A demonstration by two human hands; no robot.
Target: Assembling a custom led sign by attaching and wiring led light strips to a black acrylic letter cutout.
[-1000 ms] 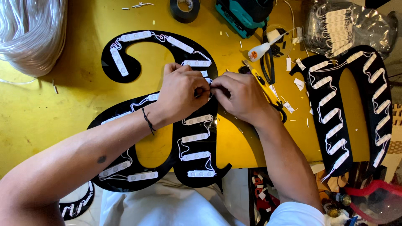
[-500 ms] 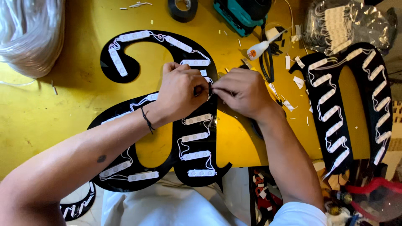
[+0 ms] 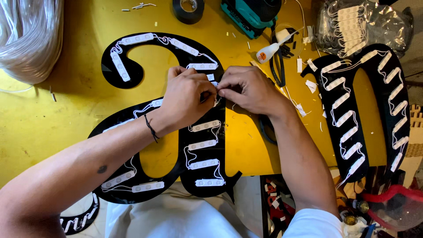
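A large black letter-shaped panel (image 3: 185, 57) lies on the yellow table (image 3: 66, 105), with white light modules (image 3: 205, 126) wired in a chain along it. My left hand (image 3: 187, 99) and my right hand (image 3: 246, 90) meet over the panel's upright stroke. Their fingertips pinch together on a small white module (image 3: 214, 83) and its wire between them. Most of that module is hidden by my fingers. A black cord circles my left wrist.
A second black letter panel (image 3: 398, 88) with modules lies at the right. A glue bottle (image 3: 269, 50), a roll of black tape (image 3: 188, 9), a teal tool (image 3: 246, 15), a bag of spare modules (image 3: 361, 22) and a coil of clear tubing (image 3: 26, 35) line the back.
Both hands have stayed over the same spot on the panel. My fingers have shifted slightly around the small module; the view has moved a little.
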